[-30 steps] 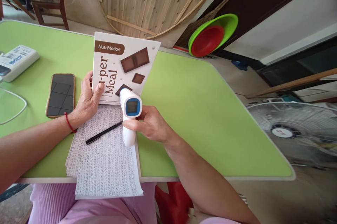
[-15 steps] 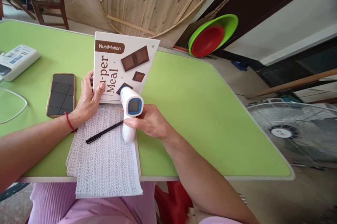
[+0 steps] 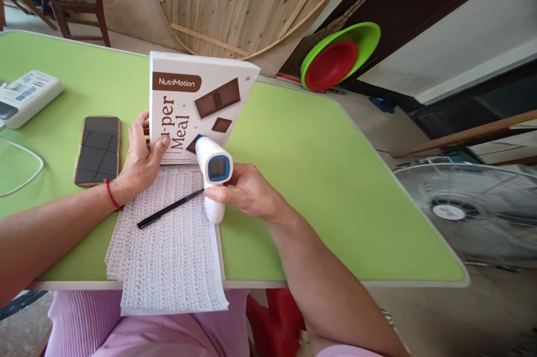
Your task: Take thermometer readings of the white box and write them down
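Observation:
My left hand (image 3: 145, 153) grips the lower left edge of a white box (image 3: 210, 80) marked "NutriMotion", printed with brown chocolate pieces. The box stands up on the table, its front towards me and its top edge showing. In my right hand (image 3: 247, 189) is a white infrared thermometer (image 3: 215, 175) with a blue-rimmed screen, held upright by its handle in front of the box's lower right part. The screen looks grey, with no readable figures. Beneath them lie handwritten sheets of paper (image 3: 172, 267), with a black pen (image 3: 168, 210) across them.
On the green table (image 3: 327, 206), a phone (image 3: 98, 150) lies left of my left hand. Farther left are a white device (image 3: 33, 99) and a white cable (image 3: 36, 175). A fan (image 3: 448, 211) stands off the right edge; green and red basins (image 3: 331, 66) are behind. The papers overhang the front edge.
The thermometer has shifted slightly to the right with my right hand. The box has tipped a little, so more of its top edge shows. My left hand keeps its grip.

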{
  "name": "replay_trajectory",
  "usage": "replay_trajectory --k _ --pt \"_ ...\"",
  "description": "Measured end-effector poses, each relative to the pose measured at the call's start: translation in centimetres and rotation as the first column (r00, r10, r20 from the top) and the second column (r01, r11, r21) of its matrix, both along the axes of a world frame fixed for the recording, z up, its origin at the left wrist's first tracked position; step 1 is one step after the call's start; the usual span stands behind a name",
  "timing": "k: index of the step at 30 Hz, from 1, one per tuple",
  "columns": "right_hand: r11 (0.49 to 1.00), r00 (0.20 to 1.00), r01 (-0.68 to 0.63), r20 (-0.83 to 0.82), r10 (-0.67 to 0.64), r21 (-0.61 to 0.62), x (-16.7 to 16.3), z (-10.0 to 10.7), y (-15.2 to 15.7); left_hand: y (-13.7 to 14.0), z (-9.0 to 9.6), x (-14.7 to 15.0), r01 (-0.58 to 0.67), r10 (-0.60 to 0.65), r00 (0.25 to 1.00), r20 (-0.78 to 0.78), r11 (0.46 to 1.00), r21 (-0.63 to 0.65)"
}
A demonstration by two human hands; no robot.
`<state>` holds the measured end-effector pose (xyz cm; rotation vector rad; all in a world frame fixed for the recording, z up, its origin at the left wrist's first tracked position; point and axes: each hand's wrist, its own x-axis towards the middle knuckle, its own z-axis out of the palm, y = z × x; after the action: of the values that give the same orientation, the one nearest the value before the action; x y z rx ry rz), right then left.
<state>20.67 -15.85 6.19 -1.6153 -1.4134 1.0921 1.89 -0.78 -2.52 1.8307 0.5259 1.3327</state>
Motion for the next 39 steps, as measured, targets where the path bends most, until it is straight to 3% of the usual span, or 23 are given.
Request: replay_trajectory --k 2,5,8,12,16,23,25,27,29,31,34,39 --pt "1.0 0.997 0.001 0.078 -0.002 0.014 0.4 0.2 -0.1 0.1 0.0 -0.2 -0.01 0.011 0.999 -0.044 1.0 0.008" --pt "0.994 0.947 0.098 0.301 -0.11 0.053 1.2 0.7 -0.4 0.2 0.1 -0.5 -0.02 0.022 0.993 -0.115 1.0 0.019" --pt "0.987 0.803 0.156 0.578 -0.145 0.031 2.5 1.0 -0.7 0.3 0.1 -0.7 -0.035 0.039 0.986 -0.163 0.999 0.03" --pt "0.996 0.572 0.082 0.819 -0.031 -0.019 4.9 0.8 -0.8 -0.1 0.3 -0.9 -0.153 0.172 0.966 -0.194 0.982 0.111" --pt "0.995 0.439 0.088 0.898 0.008 -0.052 6.5 0.1 -0.4 -1.3 1.7 -0.9 -0.267 0.312 0.937 -0.159 0.93 0.254" --pt "0.991 0.329 0.108 0.944 0.042 -0.082 7.5 -1.4 -0.3 -3.2 3.9 -0.2 -0.29 0.318 0.948 0.015 0.846 0.447" --pt "0.999 0.326 0.045 0.945 -0.019 0.004 7.6 -1.6 -0.5 -3.6 4.3 -0.3 -0.206 0.217 0.975 0.039 0.834 0.512" --pt "0.983 0.368 -0.05 0.919 -0.145 0.175 7.2 -1.6 -0.8 -4.0 4.7 -0.4 -0.064 0.096 0.995 -0.03 0.832 0.551" --pt "0.926 0.456 -0.153 0.856 -0.243 0.345 6.1 -1.3 -1.0 -4.0 4.8 -0.7 0.079 0.03 0.982 -0.185 0.829 0.553" --pt "0.864 0.556 -0.263 0.8 -0.228 0.429 4.4 -0.8 -1.1 -3.8 4.6 -0.9 0.138 0.063 0.938 -0.34 0.834 0.534" --pt "0.822 0.621 -0.411 0.781 -0.065 0.395 1.8 -0.4 -1.2 -3.4 4.0 -1.0 0.167 0.162 0.844 -0.512 0.827 0.537" --pt "0.821 0.539 -0.53 0.831 0.135 0.211 -0.5 -1.6 -0.7 -3.4 3.8 -1.1 0.304 0.259 0.627 -0.735 0.788 0.536"
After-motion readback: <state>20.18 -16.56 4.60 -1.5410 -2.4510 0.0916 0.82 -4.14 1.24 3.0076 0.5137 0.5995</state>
